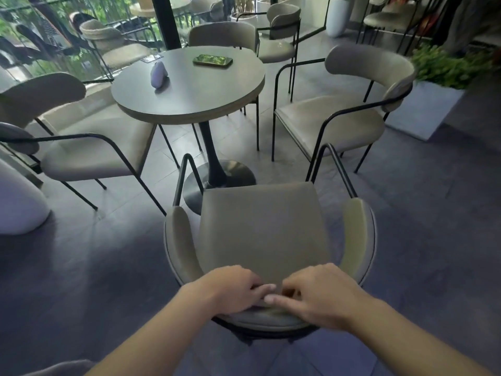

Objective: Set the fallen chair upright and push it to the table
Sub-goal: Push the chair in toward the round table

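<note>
A beige padded chair point(263, 232) with a black metal frame stands upright right in front of me, its seat facing the round grey table point(206, 104). The chair's front edge sits short of the table's black pedestal base point(230, 172). My left hand point(230, 290) and my right hand point(322, 291) both rest side by side on the top middle of the curved backrest, fingers curled over its edge.
Similar chairs stand at the left point(81, 153), the right point(339, 123) and the far side point(222, 36) of the table. A phone point(212, 61) and a small lilac object point(159, 74) lie on the tabletop. A planter point(433, 104) stands at the right.
</note>
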Available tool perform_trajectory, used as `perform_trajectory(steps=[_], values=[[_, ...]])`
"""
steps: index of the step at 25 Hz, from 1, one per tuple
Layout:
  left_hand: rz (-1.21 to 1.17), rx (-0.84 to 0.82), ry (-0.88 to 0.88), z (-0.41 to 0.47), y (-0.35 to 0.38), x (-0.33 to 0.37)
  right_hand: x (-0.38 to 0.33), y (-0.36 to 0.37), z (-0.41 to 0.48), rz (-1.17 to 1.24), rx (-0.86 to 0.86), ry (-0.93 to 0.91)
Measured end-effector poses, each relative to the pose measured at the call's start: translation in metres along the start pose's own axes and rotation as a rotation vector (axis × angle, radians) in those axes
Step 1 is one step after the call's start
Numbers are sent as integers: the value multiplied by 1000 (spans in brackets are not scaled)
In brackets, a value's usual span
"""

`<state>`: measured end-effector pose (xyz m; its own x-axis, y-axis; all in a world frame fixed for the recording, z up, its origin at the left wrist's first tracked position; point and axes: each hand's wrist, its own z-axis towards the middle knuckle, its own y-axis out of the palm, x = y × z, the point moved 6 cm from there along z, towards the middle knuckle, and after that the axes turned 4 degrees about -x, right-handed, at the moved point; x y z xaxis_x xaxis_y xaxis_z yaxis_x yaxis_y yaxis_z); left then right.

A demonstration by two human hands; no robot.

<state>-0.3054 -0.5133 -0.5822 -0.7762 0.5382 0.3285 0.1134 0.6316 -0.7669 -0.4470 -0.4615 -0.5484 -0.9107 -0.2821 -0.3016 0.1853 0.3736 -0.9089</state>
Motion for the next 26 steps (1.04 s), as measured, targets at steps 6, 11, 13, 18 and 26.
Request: perform_trajectory(steps=[6, 11, 13, 18, 26], values=[[274, 22, 130, -50, -1, -15, -19, 13, -9, -248, -73, -286], [402, 188, 100, -56, 6, -7, -21, 14, -11, -280, -48, -350], [383, 180, 66, -66, 14, -3, -27, 16, -17, -288, -45, -385], [299, 222, -1, -112, 47, 14, -52, 34, -41, -324, -77, -483], [345, 380, 22, -136, 68, 14, -63, 44, -45, -337, -72, -470]])
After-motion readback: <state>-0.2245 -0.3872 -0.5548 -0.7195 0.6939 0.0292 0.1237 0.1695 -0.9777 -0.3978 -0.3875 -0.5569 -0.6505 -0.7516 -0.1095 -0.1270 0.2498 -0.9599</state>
